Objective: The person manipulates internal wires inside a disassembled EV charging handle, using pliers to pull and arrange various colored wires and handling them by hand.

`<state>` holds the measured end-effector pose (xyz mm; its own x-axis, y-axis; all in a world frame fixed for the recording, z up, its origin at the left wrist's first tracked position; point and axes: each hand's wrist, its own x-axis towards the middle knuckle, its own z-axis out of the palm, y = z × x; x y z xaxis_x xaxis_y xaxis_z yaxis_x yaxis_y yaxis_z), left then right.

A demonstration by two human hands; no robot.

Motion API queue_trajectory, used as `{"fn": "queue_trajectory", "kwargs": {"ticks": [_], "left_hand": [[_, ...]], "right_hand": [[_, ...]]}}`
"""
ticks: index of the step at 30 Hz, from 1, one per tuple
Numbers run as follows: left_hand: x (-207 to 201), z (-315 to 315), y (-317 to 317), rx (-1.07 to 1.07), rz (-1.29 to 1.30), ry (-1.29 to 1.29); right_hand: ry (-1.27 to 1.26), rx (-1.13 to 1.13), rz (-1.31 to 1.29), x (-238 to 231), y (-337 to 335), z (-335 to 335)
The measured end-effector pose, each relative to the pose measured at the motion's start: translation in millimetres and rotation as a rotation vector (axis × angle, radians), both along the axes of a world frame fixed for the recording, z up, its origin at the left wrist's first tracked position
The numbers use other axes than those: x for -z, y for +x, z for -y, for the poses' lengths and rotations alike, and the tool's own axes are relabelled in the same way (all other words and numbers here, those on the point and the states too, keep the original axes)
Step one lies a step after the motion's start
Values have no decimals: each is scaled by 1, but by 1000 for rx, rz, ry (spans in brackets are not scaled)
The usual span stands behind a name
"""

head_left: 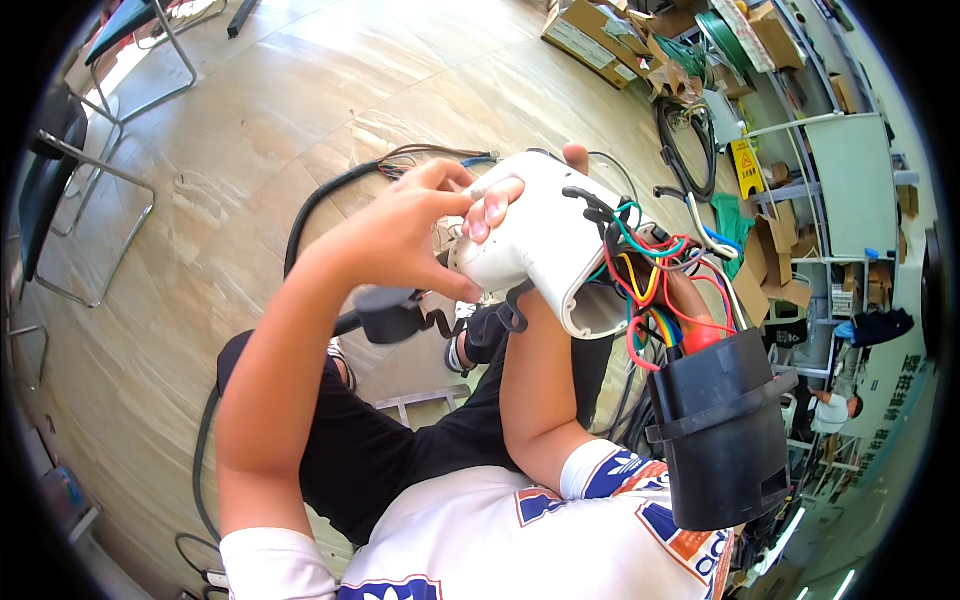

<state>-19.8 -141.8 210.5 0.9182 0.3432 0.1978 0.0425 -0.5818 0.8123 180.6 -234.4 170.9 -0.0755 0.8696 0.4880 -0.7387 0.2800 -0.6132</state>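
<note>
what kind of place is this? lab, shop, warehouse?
Probably a workshop or storeroom, not a tidy lab: open cardboard boxes piled along the wall, coiled cables on the tile floor, and metal shelving at the right.

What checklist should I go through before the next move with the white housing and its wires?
1. Left hand grips the white housing: ok.
2. Right hand supports it from behind: cannot tell, only fingertips show.
3. Coloured wires run free from the housing's open end: ok.
4. Black connector body is supported: cannot tell, it appears to hang on the wires.
5. Black cable on the floor lies away from the hands: ok.
</note>
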Motion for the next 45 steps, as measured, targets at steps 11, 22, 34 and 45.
{"fn": "queue_trajectory", "kwargs": {"ticks": [11,22,34,45], "left_hand": [[84,50,29,-44,66,-313],[70,4,24,-397,104,-55],[138,-100,-47,-400,-293,134],[187,-114,-58,-256,-403,52]], "right_hand": [[-1,-42,-35,-3,12,31],[-286,149,-110,-18,-17,26],[-950,-158,482,15,62,91],[-1071,-242,641,27,-16,74]]}}
